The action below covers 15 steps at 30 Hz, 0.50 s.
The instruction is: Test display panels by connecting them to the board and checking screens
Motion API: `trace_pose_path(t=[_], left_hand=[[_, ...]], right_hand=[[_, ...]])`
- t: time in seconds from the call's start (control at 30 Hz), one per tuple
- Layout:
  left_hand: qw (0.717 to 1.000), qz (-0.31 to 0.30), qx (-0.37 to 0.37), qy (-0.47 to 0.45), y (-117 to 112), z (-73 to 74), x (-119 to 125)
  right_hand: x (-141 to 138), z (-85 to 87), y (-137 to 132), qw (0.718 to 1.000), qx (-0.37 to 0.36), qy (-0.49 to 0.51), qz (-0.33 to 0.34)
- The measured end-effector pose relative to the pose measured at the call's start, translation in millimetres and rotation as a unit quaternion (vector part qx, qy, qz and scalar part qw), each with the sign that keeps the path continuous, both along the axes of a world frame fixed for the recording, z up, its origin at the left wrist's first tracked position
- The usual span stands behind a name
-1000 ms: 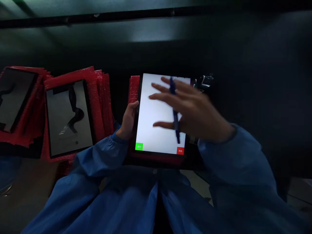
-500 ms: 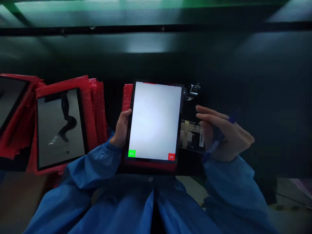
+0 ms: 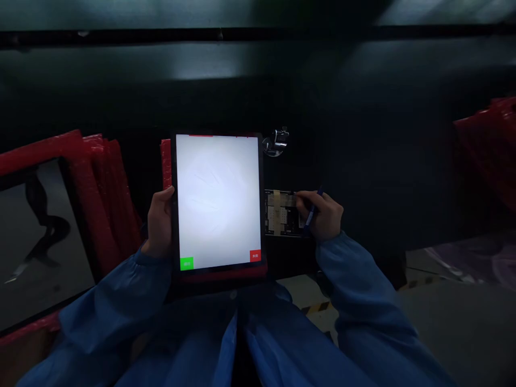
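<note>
A tablet (image 3: 217, 199) with a lit white screen, a green button at its lower left and a red one at its lower right, lies on red bubble wrap (image 3: 166, 161) in front of me. My left hand (image 3: 160, 223) grips the tablet's left edge, thumb on the bezel. My right hand (image 3: 322, 215) is curled round a blue pen (image 3: 312, 212) and rests against a small circuit board (image 3: 282, 212) with tape strips, just right of the tablet.
A stack of red bubble-wrap sleeves with a dark panel (image 3: 36, 226) on top sits at the left. A small metal clip (image 3: 276, 142) lies beyond the tablet's top right corner. More red wrap (image 3: 489, 145) shows at the far right. The surroundings are dark.
My right hand has left the screen, swung right with the pen and come down onto the circuit board. The view has shifted right; my left hand keeps its grip.
</note>
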<state>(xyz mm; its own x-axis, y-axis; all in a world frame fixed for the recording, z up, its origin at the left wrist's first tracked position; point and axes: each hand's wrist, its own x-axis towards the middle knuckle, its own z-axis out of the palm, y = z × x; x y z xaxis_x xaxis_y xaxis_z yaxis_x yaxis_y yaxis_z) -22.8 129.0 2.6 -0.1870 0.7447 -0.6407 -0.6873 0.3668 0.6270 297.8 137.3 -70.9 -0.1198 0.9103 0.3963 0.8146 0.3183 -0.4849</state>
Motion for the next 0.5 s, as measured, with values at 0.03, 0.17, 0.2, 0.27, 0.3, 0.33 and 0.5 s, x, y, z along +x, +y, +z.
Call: trace_pose_path(t=[0.03, 0.17, 0.2, 0.27, 0.3, 0.33, 0.5], left_hand=[[1.0, 0.01, -0.004, 0.001, 0.0, 0.4, 0.2], [1.0, 0.015, 0.005, 0.026, -0.8, -2.6, -1.0], [1.0, 0.007, 0.006, 0.029, -1.4, -3.9, -1.7], [0.999, -0.018, 0.012, 0.031, -2.6, -6.0, -3.2], [0.999, -0.032, 0.016, 0.029, -3.1, -6.5, -3.8], [0.998, -0.046, 0.022, 0.026, -3.4, -6.7, -4.3], [0.989, -0.111, 0.077, 0.064, -2.1, -1.7, -3.1]], right_hand=[[-0.4, -0.7, 0.6, 1.0, 0.001, -0.004, 0.001], [0.6, -3.6, 2.5, 1.0, 0.018, -0.018, 0.015], [1.5, -4.4, 3.2, 0.999, 0.025, -0.02, 0.019], [2.7, -5.6, 4.5, 0.999, 0.03, -0.012, 0.022], [2.5, -5.4, 4.7, 0.999, 0.03, -0.004, 0.021], [1.2, -4.2, 4.3, 0.999, 0.03, 0.003, 0.018], [-31.5, 24.6, -9.9, 0.991, -0.007, 0.131, 0.011]])
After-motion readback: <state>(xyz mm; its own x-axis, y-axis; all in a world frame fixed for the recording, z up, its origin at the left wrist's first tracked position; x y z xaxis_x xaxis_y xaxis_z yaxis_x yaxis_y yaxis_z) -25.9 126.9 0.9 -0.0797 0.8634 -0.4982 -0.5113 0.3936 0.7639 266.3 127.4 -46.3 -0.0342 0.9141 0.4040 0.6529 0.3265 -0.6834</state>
